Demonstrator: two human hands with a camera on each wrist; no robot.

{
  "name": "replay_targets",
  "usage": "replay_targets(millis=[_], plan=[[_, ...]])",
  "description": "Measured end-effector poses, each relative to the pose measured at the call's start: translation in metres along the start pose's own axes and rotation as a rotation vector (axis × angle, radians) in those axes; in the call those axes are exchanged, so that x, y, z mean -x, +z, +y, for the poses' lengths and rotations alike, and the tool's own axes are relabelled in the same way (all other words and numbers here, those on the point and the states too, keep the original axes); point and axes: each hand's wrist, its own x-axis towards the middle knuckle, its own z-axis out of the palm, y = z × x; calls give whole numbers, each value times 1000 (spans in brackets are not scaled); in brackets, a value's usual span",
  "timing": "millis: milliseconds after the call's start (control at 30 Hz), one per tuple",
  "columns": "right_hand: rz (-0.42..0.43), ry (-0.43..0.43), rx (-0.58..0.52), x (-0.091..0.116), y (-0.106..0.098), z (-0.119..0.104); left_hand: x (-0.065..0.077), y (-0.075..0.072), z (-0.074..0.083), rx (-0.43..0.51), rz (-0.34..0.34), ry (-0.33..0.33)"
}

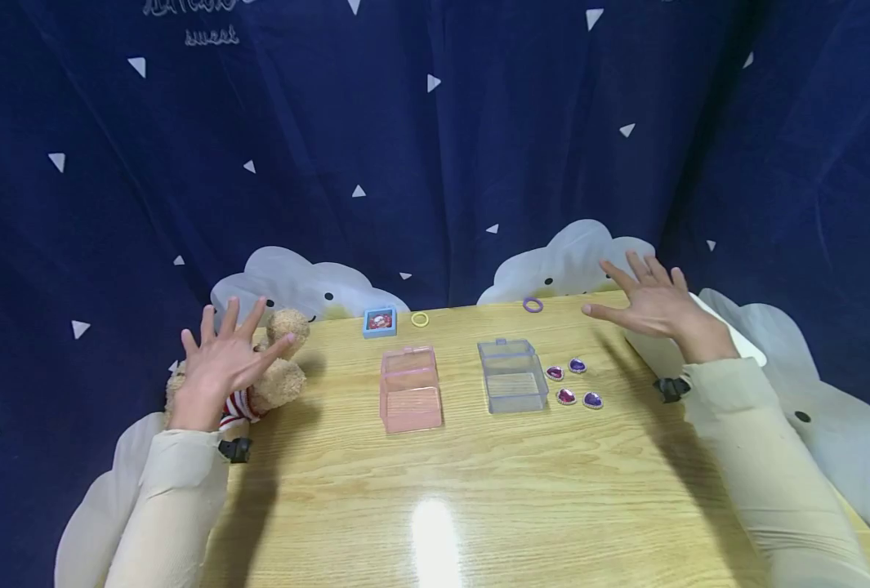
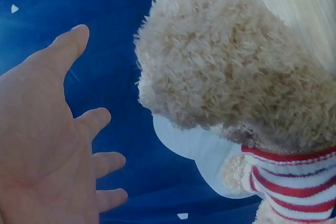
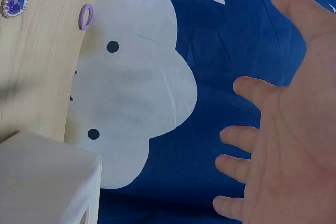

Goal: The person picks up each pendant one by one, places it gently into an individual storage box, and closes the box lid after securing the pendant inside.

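Here, the left hand (image 1: 217, 367) and right hand (image 1: 655, 309) are held empty, fingers spread wide; a teddy bear (image 1: 278, 385) is seen beside the left fingers, a white box (image 3: 47, 179) near the right.

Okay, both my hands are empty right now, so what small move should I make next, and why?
I'd probably lower your right hand toward the four loose gems. They lie on the table beside the clear purplish box, which appears open with nothing visible inside, and that hand is spread, empty and closer to them than your left hand.
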Motion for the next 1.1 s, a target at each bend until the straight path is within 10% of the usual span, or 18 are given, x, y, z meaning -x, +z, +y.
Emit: replay_targets(millis=[700,1100], plan=[[70,-110,-73,-3,5,0,-2,3,28,219,204,112],[73,-128,-170,0,11,-1,-4,10,51,530,280,199]])
